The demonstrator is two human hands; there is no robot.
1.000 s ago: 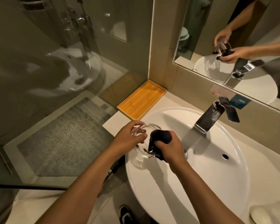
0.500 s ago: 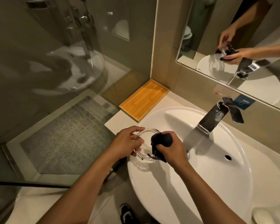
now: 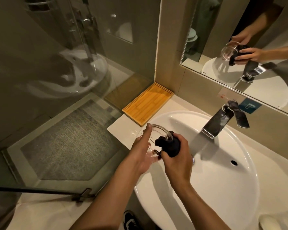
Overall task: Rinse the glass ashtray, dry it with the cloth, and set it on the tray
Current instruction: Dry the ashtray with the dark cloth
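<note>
Scene: bathroom vanity, seen from a head-worn camera looking down over a white basin (image 3: pixel 223 188).
Left hand: left hand (image 3: pixel 140 153) grips the glass ashtray (image 3: pixel 158 131) by its rim, thumb along the near edge, fingers curled under the base.
Right hand: right hand (image 3: pixel 178 161) is clenched around a bunched dark cloth (image 3: pixel 169 146), pressing it against the ashtray's right rim.
Ashtray's place: held in the air over the left lip of the basin, just short of the counter (image 3: pixel 120 125), touching nothing but the two hands and the cloth.
Change: a second ago the ashtray lay flatter with the cloth pushed into its bowl; now it stands tilted up on edge, and the cloth has come out to the rim and outer wall.
Meaning: rinsing looks finished, with no water seen running from the chrome faucet (image 3: pixel 221 120), and drying appears to be in its late passes, working round the outside.
Destination: bamboo tray (image 3: pixel 148 103) sits in the corner against the wall, near the hands and to their far left, with nothing on it.
Mirror: mirror (image 3: pixel 239 39) repeats the pair of hands, the clear glass and the dark cloth.
Remaining: placement on the tray is not yet done.
Risk: damp glass held by its edge could slip over hard porcelain.
</note>
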